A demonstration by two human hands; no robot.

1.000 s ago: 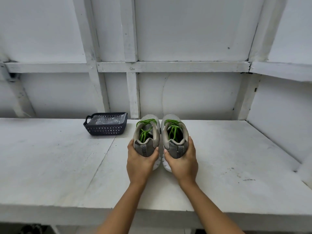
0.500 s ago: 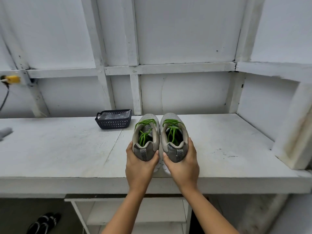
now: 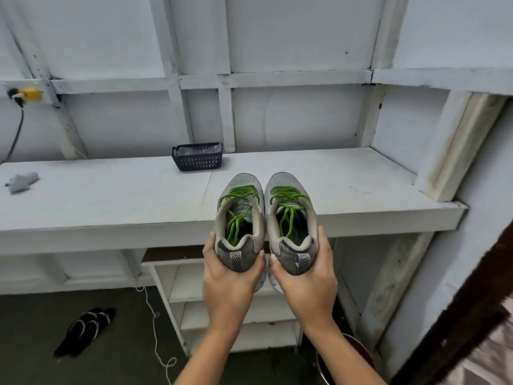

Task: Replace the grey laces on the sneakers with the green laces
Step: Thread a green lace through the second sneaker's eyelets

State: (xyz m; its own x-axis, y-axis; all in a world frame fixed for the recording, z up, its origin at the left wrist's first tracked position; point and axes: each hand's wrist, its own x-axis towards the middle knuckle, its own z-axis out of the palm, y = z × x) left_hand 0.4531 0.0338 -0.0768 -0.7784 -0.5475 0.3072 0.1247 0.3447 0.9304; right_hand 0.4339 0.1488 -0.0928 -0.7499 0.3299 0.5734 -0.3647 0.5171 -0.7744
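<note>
- While the left sneaker [image 3: 241, 207] and right sneaker [image 3: 290, 204] hang side by side above the white bench [image 3: 111, 195] edge, both carry green laces [image 3: 239, 191] (ends tucked inside).
- Left hand [image 3: 230, 276] — fingers curled round the left sneaker's heel.
- Right hand [image 3: 305, 279] — fingers wrapped round the right sneaker's heel.
- Dark basket [image 3: 197, 160] stands at the bench's back.

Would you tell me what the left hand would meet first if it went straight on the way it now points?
Beyond the sneaker it grips, the left hand would probably meet the white counter, at its front edge or top; height is unclear. The basket lies left of that line.
</note>
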